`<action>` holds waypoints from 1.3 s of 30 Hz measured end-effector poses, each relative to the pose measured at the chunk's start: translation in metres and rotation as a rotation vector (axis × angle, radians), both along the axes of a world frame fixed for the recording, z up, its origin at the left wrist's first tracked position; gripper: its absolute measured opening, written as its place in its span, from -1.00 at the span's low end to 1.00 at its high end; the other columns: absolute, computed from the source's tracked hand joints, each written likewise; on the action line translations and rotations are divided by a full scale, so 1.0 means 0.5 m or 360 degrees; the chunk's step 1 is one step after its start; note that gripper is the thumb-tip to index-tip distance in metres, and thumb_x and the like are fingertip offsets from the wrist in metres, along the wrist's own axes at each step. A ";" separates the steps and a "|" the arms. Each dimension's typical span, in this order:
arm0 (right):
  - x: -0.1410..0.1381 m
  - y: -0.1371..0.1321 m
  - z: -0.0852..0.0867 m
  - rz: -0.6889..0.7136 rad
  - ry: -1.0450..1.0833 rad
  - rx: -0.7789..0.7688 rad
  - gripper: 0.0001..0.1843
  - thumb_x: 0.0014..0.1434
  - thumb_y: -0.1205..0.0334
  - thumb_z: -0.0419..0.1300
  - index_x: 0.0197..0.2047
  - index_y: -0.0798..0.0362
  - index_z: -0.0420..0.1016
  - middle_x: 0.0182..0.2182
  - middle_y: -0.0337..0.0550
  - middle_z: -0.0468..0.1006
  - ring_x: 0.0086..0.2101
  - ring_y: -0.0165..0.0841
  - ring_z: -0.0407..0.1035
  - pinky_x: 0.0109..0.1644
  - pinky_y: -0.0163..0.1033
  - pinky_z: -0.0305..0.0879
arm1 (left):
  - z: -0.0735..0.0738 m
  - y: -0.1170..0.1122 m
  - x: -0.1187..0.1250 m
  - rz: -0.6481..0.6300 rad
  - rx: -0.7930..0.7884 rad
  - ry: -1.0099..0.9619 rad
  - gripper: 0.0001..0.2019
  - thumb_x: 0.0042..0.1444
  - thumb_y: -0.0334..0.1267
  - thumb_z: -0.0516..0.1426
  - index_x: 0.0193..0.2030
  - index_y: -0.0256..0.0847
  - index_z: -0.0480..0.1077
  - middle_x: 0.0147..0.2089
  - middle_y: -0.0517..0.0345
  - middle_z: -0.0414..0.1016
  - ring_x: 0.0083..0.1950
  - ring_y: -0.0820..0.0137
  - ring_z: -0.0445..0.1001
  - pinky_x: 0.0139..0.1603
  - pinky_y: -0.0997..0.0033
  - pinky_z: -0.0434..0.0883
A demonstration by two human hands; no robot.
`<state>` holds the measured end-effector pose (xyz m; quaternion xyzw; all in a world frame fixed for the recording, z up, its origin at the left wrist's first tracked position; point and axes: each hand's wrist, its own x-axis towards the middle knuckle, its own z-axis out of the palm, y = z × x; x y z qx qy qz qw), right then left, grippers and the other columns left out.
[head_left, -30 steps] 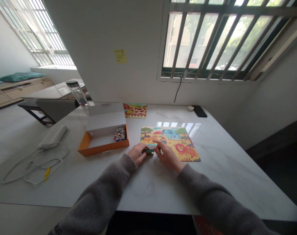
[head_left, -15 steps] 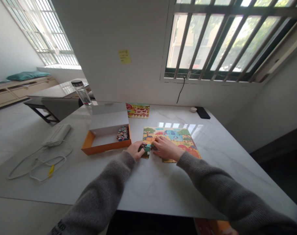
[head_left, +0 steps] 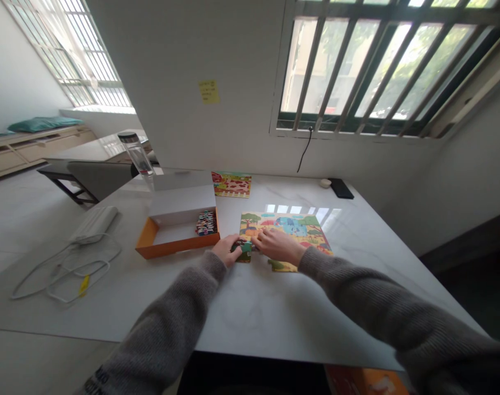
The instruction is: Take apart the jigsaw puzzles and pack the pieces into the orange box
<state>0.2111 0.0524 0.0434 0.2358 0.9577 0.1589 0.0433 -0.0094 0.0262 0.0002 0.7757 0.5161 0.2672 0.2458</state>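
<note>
A partly assembled jigsaw puzzle [head_left: 293, 222] with trees and a blue elephant lies flat on the table. My left hand [head_left: 226, 250] is at its lower left corner, thumb and fingers closed on a green puzzle piece [head_left: 245, 248]. My right hand [head_left: 279, 246] rests over the puzzle's left part, its fingers bent and pinched together at a small puzzle piece [head_left: 254, 248] that they mostly cover. A gap in the lower edge shows bare table between the hands. Part of the picture is hidden under my right hand.
An open orange box [head_left: 179, 245] with a stack of puzzle pieces [head_left: 206, 223] stands to the left. Behind lies another puzzle picture [head_left: 232, 185]. A white cable [head_left: 74, 271], a glass bottle [head_left: 136, 153], a black phone [head_left: 341, 188] and a small white dish [head_left: 325, 183] are around.
My right hand has shifted slightly up and left, its fingertips nearer the left hand. The left hand keeps its hold, its thumb now further over the green piece.
</note>
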 end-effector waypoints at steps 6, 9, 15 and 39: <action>0.020 0.026 0.007 0.0025 0.0219 -0.0204 -0.58 0.25 0.00 0.17 0.00 0.18 0.39 -0.12 0.13 0.45 -0.10 -0.14 0.34 -0.07 -0.11 0.29 | 0.008 0.000 -0.001 0.0038 -0.0057 -0.0010 -0.69 0.08 -0.29 0.02 -0.07 -0.29 0.44 -0.16 0.01 0.54 -0.14 0.24 0.49 -0.01 0.27 0.41; 0.023 0.028 0.014 0.0023 0.0191 -0.0265 -0.53 0.21 0.01 0.22 0.04 0.19 0.38 -0.11 0.14 0.45 -0.07 -0.13 0.33 -0.04 -0.10 0.28 | 0.009 0.000 -0.001 0.0051 -0.0060 -0.0014 -0.69 0.07 -0.28 0.02 -0.08 -0.27 0.44 -0.16 0.03 0.54 -0.15 0.25 0.49 -0.03 0.29 0.40; -0.002 0.014 0.015 0.0053 0.0019 -0.0130 -0.52 0.17 0.16 0.19 0.10 0.24 0.33 -0.21 0.12 0.52 -0.21 -0.13 0.41 -0.19 -0.11 0.30 | 0.000 0.003 -0.009 0.0020 -0.0067 -0.0064 -0.72 0.08 -0.25 0.02 -0.09 -0.23 0.42 -0.20 0.09 0.53 -0.17 0.28 0.47 -0.09 0.34 0.38; -0.003 -0.032 -0.030 -0.0479 0.0569 -0.0214 -0.67 0.29 0.39 0.06 0.12 0.13 0.35 -0.11 0.08 0.43 -0.10 -0.15 0.35 0.02 -0.10 0.31 | -0.002 0.008 -0.005 0.0125 -0.0063 -0.0079 -0.84 0.11 -0.17 0.03 -0.30 -0.20 0.33 -0.43 0.25 0.35 -0.38 0.39 0.35 -0.32 0.43 0.27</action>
